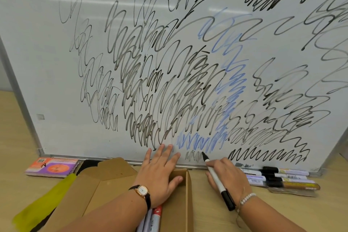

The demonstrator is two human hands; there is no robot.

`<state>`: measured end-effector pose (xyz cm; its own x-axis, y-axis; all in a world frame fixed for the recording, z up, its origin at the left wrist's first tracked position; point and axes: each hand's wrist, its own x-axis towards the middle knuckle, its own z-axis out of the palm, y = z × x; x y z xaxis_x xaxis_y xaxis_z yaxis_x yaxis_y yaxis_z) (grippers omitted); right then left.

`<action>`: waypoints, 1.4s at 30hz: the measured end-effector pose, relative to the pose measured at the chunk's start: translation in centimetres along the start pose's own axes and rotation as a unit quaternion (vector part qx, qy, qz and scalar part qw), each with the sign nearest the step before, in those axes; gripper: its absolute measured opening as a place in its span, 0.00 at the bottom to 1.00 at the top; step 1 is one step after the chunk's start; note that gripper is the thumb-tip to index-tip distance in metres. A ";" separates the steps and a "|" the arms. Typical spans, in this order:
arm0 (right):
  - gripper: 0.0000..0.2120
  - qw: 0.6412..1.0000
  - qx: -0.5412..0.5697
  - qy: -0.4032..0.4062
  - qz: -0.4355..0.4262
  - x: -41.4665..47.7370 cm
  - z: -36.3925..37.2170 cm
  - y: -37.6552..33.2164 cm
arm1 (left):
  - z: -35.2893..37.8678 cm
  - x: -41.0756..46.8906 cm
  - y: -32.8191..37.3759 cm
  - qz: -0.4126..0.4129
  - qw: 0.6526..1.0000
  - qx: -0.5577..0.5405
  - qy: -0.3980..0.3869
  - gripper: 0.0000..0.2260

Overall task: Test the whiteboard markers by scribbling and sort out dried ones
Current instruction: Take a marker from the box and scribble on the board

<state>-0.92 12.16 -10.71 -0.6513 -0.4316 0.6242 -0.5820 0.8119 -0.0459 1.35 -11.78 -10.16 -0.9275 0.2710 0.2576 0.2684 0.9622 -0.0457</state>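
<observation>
Marker tip on the whiteboard point(56, 62), lower centre.
Right hand point(226, 177) grips the black marker point(216, 179); left hand point(162, 167) presses flat, fingers straight, on the board.

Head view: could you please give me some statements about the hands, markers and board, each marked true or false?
The right hand holds a marker with its tip on the board. True.
The left hand grips a marker. False: its straight fingers rest on the board.
The scribbles are red. False: black, grey and blue.
Loose markers lie at the board's foot, right of the right hand. True.
The box is closed. False: its flaps are open.
</observation>
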 end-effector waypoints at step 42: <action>0.12 0.995 0.035 0.015 0.089 -1.5 -1.3 2.4 | -0.2 0.0 0.1 -0.001 0.999 -0.003 -0.036 0.27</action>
<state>-0.72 15.31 -10.72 -0.7326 -0.2701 0.6248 -0.4920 0.8444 -0.2120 1.36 -11.70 -10.00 -0.9444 0.2703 0.1872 0.2675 0.9627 -0.0403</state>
